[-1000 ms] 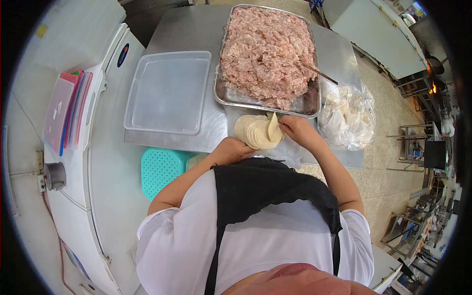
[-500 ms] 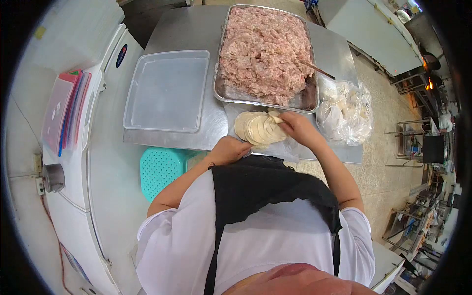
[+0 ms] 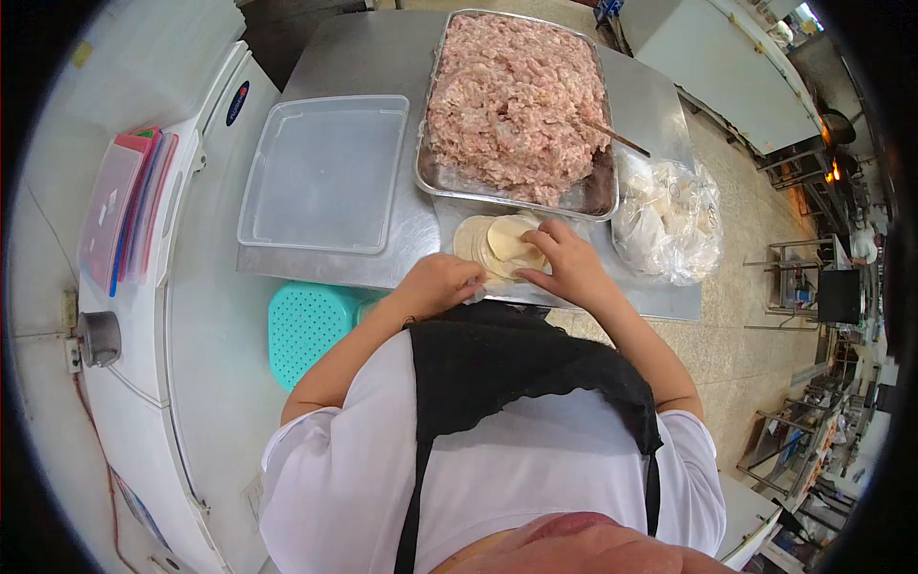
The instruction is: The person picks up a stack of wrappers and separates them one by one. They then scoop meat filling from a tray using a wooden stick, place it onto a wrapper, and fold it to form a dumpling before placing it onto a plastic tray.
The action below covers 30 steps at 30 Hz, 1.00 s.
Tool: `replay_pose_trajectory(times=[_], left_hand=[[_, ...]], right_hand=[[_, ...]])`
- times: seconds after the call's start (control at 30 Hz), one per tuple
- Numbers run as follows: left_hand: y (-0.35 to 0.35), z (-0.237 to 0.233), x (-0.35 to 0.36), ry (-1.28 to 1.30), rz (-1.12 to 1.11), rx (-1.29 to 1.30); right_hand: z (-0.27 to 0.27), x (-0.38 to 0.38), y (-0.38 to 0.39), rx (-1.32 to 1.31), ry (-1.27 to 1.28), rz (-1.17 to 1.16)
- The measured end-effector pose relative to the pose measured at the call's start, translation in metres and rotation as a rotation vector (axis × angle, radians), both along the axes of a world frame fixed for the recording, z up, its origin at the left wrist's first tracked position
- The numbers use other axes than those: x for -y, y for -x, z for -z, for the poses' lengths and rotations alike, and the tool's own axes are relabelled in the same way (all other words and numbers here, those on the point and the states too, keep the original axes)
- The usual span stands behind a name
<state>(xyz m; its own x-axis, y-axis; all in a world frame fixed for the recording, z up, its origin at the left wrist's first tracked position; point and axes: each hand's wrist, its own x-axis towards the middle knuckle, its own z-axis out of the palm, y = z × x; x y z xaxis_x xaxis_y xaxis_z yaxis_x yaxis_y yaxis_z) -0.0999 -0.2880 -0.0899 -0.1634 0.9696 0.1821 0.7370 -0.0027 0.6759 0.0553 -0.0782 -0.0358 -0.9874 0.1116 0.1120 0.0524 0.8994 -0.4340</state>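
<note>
A fanned stack of round, pale dumpling wrappers (image 3: 470, 239) lies on a clear plastic sheet at the table's front edge. My right hand (image 3: 571, 263) is at the stack's right side, its thumb and fingers on a loose top wrapper (image 3: 507, 237). Curled at the lower left edge of the stack is my left hand (image 3: 442, 284). Its fingertips are pressed together, and what they pinch is hidden. Just beyond the wrappers stands a metal tray (image 3: 598, 198) heaped with pinkish minced meat (image 3: 516, 105). A thin brown stick (image 3: 620, 140) pokes out of the meat.
On the steel table (image 3: 330, 67), a translucent plastic lid or box (image 3: 325, 177) lies left of the tray. A plastic bag (image 3: 669, 220) with pale contents sits at right. Below the table's left front is a turquoise perforated basket (image 3: 311, 330). Flames (image 3: 834, 170) burn at far right.
The right hand has spread over the stack's right side, and a wrapper now lies distinctly on top. My left hand has shifted slightly toward the wrappers.
</note>
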Motion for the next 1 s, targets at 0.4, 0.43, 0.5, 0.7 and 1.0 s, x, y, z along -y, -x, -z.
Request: replay_pose_trajectory(times=[0.4, 0.43, 0.5, 0.7, 1.0], left_hand=[[0.024, -0.033, -0.029, -0.026, -0.149, 0.938], [0.025, -0.022, -0.035, -0.063, -0.136, 1.203], [0.030, 0.007, -0.045, 0.032, -0.201, 1.091], [0.011, -0.012, -0.044, -0.027, -0.396, 0.227], [0.005, 0.022, -0.075, -0.269, -0.112, -0.015]], right_hand=[[0.035, -0.013, -0.015, 0.540, 0.152, -0.245], [0.041, -0.016, -0.019, 0.539, 0.152, -0.247], [0.049, -0.023, -0.024, 0.559, 0.215, -0.218], [0.018, -0.037, -0.017, 0.180, 0.474, 0.070], [0.066, -0.026, 0.002, 0.016, 0.515, 0.109]])
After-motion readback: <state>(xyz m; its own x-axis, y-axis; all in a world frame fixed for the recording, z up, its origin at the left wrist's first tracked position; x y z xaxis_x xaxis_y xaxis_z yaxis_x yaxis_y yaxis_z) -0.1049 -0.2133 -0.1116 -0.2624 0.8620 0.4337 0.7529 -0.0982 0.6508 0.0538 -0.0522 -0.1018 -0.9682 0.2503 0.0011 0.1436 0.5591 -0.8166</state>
